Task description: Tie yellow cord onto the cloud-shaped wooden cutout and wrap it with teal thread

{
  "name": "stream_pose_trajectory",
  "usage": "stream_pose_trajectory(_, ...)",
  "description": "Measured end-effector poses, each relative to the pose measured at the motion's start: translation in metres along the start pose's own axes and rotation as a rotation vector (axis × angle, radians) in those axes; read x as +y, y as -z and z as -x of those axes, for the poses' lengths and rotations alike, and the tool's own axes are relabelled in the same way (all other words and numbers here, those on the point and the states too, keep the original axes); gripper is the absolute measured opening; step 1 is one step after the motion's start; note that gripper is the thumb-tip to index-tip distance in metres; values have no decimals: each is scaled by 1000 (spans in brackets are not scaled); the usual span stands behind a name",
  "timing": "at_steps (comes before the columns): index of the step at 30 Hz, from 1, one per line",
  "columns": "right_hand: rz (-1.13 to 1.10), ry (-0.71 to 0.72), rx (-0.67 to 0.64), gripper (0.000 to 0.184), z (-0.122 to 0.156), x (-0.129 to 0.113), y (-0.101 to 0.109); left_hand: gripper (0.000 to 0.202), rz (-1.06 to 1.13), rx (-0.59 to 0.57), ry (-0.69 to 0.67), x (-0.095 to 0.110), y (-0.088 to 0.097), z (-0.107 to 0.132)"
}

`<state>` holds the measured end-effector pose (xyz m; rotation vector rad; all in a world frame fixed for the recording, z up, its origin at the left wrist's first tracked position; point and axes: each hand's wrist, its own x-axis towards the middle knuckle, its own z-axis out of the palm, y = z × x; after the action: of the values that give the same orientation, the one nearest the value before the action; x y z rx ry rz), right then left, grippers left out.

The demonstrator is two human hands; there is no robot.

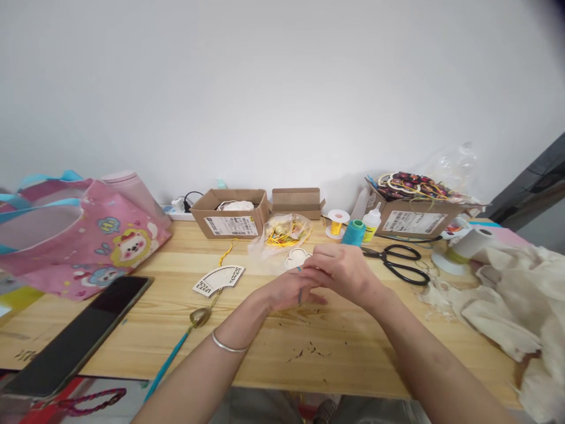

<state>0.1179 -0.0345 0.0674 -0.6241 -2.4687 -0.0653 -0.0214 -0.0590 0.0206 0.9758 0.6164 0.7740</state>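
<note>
My left hand (pixel 285 290) and my right hand (pixel 342 271) meet above the middle of the table. Teal thread (pixel 300 295) runs around the fingers of my left hand, which are closed on it. My right hand's fingers are bent in a pinch over the left fingertips; what they hold is hidden. Just behind the hands lies a cloud-shaped wooden piece (pixel 296 258), partly covered. To the left rests a fan-shaped wooden piece (pixel 219 280) with a yellow cord, a brass-coloured bell-like cap (pixel 200 317) and a teal tassel (pixel 166 365).
Black scissors (pixel 399 262), a teal thread cone (pixel 354 233), a glue bottle (pixel 371 224) and a yellow spool (pixel 336 225) stand right of centre. Cardboard boxes (pixel 232 215) line the wall. Cream cloth (pixel 498 300) covers the right; a phone (pixel 83 335) and pink bag (pixel 101 235) occupy the left.
</note>
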Motion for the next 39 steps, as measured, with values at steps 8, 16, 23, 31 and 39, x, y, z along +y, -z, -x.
stream_pose_trajectory(8,38,-46,109,31,4,17,12,19,-118,58,51,14,2,5)
stream_pose_trajectory(16,-150,-77,171,24,0,11,-2,14,-278,-288,353,17,-11,11)
stream_pose_trajectory(23,-398,-192,5,17,5,14,-40,1,148,-333,78,21,-3,16)
stream_pose_trajectory(31,-135,-3,-247,23,5,-8,-53,30,679,233,-519,47,16,14)
stream_pose_trajectory(39,71,-24,-120,28,3,-5,-26,29,677,351,-520,49,29,14)
